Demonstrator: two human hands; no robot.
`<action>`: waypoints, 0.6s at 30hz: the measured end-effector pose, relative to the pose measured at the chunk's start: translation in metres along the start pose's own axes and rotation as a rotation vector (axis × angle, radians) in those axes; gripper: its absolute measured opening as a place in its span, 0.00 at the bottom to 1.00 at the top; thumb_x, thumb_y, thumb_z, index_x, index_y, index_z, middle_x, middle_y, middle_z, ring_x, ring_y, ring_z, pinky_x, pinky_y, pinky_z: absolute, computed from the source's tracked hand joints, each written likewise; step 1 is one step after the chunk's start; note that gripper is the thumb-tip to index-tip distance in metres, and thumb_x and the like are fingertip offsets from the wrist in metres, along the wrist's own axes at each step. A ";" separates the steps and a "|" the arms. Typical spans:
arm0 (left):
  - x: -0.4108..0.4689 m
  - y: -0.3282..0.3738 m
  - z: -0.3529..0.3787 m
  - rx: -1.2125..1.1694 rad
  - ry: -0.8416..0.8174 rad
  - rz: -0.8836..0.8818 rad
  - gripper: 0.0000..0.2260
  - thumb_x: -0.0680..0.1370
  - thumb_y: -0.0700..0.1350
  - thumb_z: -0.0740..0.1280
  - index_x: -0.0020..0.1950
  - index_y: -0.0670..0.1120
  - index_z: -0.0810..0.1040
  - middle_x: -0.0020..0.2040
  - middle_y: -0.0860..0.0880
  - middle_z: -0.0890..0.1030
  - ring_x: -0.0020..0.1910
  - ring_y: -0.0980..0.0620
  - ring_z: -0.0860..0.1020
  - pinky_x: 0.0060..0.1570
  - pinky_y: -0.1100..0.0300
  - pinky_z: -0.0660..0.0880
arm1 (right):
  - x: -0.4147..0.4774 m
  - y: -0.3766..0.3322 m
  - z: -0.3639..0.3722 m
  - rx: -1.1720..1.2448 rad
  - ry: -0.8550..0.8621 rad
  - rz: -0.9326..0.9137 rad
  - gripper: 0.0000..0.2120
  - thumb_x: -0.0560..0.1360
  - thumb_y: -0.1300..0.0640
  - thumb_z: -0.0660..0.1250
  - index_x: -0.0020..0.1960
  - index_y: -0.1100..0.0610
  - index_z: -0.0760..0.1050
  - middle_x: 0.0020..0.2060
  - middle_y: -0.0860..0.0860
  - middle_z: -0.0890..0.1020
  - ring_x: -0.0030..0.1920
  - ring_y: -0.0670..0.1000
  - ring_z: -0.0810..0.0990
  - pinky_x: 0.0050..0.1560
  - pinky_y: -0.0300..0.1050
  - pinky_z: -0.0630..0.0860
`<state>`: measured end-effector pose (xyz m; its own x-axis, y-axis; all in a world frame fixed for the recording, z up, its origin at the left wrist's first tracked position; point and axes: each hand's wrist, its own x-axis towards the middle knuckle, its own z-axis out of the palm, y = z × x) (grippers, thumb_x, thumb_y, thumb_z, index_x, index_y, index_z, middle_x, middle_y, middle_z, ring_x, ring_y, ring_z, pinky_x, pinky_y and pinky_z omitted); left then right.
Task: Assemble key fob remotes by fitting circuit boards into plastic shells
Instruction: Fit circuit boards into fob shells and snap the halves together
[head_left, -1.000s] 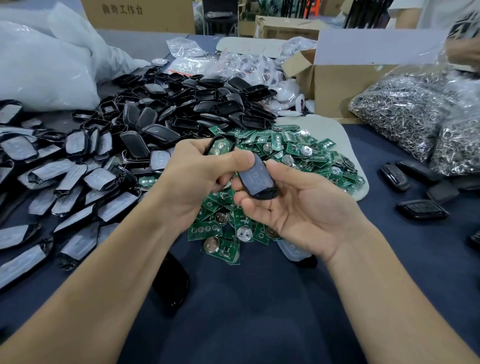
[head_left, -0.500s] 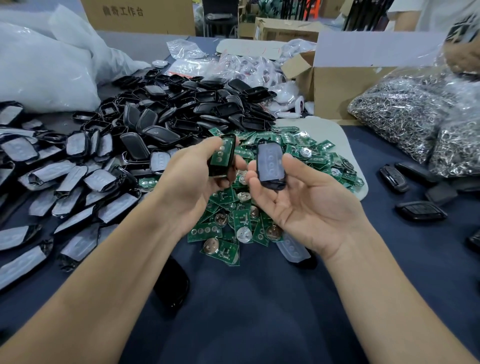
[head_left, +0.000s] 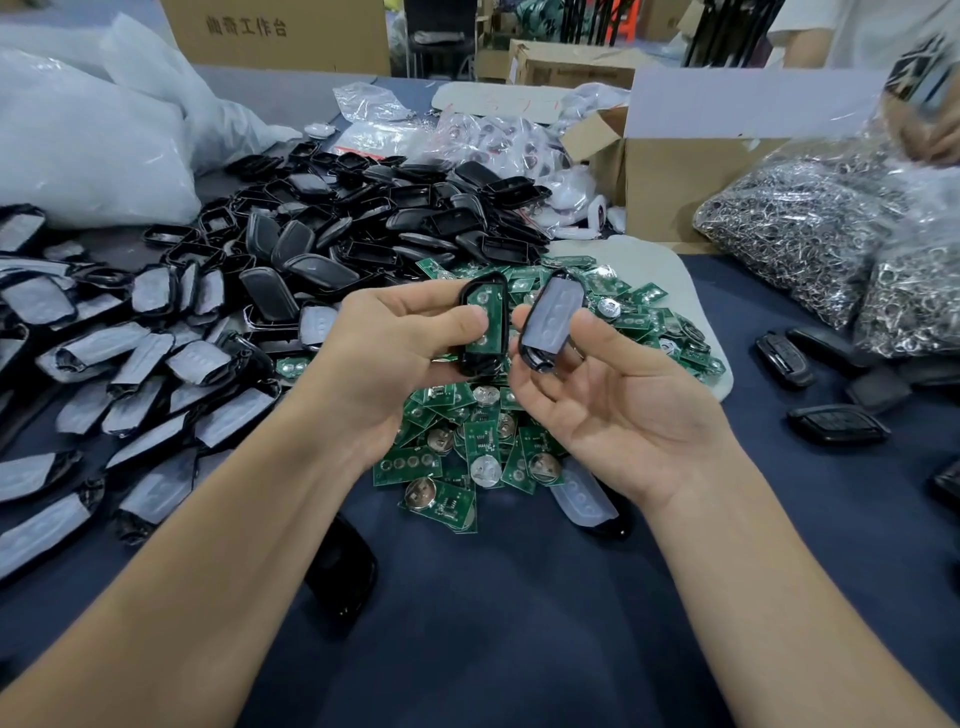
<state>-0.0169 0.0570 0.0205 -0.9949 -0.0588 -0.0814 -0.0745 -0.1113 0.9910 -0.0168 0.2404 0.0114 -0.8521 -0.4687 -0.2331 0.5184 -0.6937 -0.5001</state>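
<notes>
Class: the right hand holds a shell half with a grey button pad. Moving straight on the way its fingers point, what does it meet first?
Probably the black shell holding a green circuit board in the left hand, close to its left; depth is unclear.

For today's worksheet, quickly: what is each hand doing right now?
Left hand: grips a black shell with a green board inside.
Right hand: pinches a black cover with a grey button pad.
</notes>
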 end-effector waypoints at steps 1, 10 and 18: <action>0.000 0.000 0.000 -0.002 0.011 0.000 0.08 0.78 0.36 0.72 0.57 0.41 0.86 0.49 0.45 0.89 0.48 0.48 0.88 0.42 0.59 0.83 | 0.000 0.000 0.000 -0.009 0.002 -0.003 0.12 0.72 0.62 0.70 0.53 0.66 0.84 0.53 0.59 0.86 0.51 0.56 0.85 0.55 0.52 0.83; -0.011 0.000 0.016 0.198 0.210 0.349 0.14 0.73 0.36 0.77 0.44 0.58 0.88 0.41 0.55 0.88 0.43 0.54 0.88 0.43 0.58 0.84 | 0.006 0.010 0.003 -0.241 0.101 -0.109 0.16 0.65 0.61 0.75 0.53 0.57 0.86 0.52 0.55 0.87 0.50 0.51 0.85 0.62 0.52 0.81; -0.015 0.000 0.020 0.356 0.305 0.447 0.12 0.71 0.41 0.79 0.46 0.59 0.88 0.38 0.63 0.86 0.40 0.65 0.85 0.42 0.67 0.82 | 0.006 0.009 0.003 -0.305 0.084 -0.155 0.13 0.63 0.61 0.76 0.47 0.53 0.89 0.50 0.53 0.88 0.48 0.50 0.86 0.61 0.49 0.79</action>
<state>-0.0035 0.0775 0.0243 -0.8755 -0.3079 0.3725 0.2724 0.3221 0.9067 -0.0169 0.2293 0.0082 -0.9286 -0.3149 -0.1961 0.3474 -0.5522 -0.7579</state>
